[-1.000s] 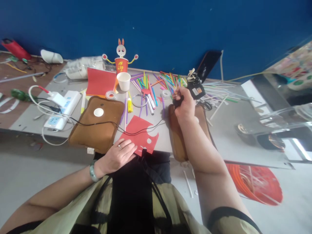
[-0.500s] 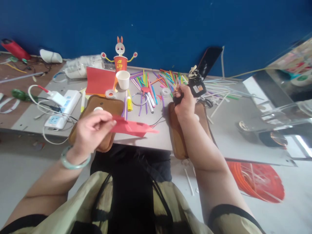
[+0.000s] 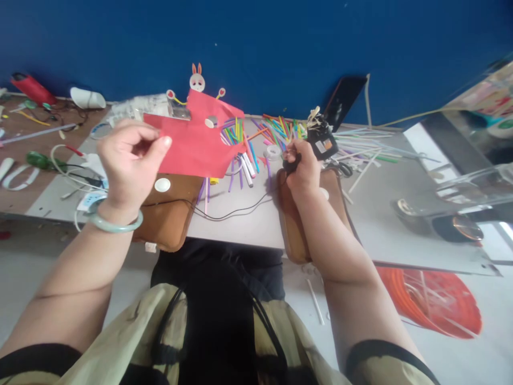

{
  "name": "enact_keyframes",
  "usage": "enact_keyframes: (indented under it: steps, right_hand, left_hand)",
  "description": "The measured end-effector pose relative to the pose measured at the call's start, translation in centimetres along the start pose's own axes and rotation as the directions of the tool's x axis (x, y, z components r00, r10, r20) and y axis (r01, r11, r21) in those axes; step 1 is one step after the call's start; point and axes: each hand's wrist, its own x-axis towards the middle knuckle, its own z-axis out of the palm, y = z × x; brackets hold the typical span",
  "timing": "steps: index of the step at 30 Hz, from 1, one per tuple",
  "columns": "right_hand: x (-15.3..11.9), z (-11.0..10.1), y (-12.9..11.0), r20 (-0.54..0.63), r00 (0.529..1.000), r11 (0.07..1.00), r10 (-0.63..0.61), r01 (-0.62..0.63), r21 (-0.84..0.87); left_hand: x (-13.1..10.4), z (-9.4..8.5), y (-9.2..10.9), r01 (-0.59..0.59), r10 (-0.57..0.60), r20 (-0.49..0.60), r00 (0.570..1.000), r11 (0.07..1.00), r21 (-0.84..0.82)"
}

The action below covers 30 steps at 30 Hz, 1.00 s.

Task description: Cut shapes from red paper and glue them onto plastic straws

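Now I see L hand [image 3: 129, 156] pinching red paper [image 3: 188, 147], 10 o'clock off ctr; R hand [image 3: 303, 168], 2 o'clock, clenched round blk thing [image 3: 293, 162].

No text can be read; the black device's [image 3: 321, 135] label [image 3: 324, 146] is illegible.

- The red paper [image 3: 182, 152] I pinch looks thin and dull.
- Below the red paper, my brown pad [image 3: 172, 224] looks like fuzzy, dull cloth.
- Below and left of it, my bangle [image 3: 116, 224] is smooth and shiny.
- Right of it, the straws [image 3: 282, 127] look like smooth plastic.
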Motion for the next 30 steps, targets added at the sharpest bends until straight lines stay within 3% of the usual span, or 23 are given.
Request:
enact_keyframes:
  steps: [4, 7, 10, 14, 21, 24, 28, 30]
  right_hand:
    - [0.1, 0.0, -0.4, -0.012, 1.0, 1.0, -0.015, 0.015, 0.021]
    - [0.1, 0.0, -0.9, -0.029, 0.999, 1.0, -0.013, 0.013, 0.019]
    - [0.0, 0.0, -1.4, -0.036, 0.999, 1.0, -0.005, 0.005, 0.007]
    - [-0.2, 0.0, -1.8, -0.02, 1.0, 1.0, -0.005, 0.006, 0.016]
    - [-0.6, 0.0, -1.9, -0.023, 1.0, 1.0, -0.012, 0.012, -0.001]
    - [-0.6, -0.1, -1.9, -0.022, 1.0, 1.0, -0.021, 0.021, 0.001]
    - [-0.6, -0.1, -1.7, -0.038, 0.999, 1.0, -0.014, 0.014, -0.002]
    - [-0.4, -0.1, -1.6, -0.05, 0.999, 1.0, -0.013, 0.013, 0.004]
  left_hand:
    - [-0.9, 2.3, 1.3, -0.26, 0.251, 0.088, 0.964, 0.959, 0.114]
    - [-2.5, 4.0, 2.4, -0.426, 0.393, 0.226, 0.891, 0.896, 0.122]
    - [-4.2, 4.9, 3.1, -0.544, 0.477, 0.401, 0.783, 0.836, 0.068]
    - [-6.0, 5.0, 3.5, -0.566, 0.511, 0.555, 0.657, 0.82, -0.085]
    - [-7.1, 4.3, 3.9, -0.604, 0.525, 0.64, 0.561, 0.788, -0.117]
    - [-5.8, 4.0, 3.8, -0.594, 0.506, 0.612, 0.608, 0.801, -0.072]
    - [-1.5, 4.6, 2.7, -0.491, 0.41, 0.448, 0.795, 0.867, 0.079]
    - [1.2, 5.5, 2.0, -0.463, 0.4, 0.338, 0.852, 0.877, 0.13]
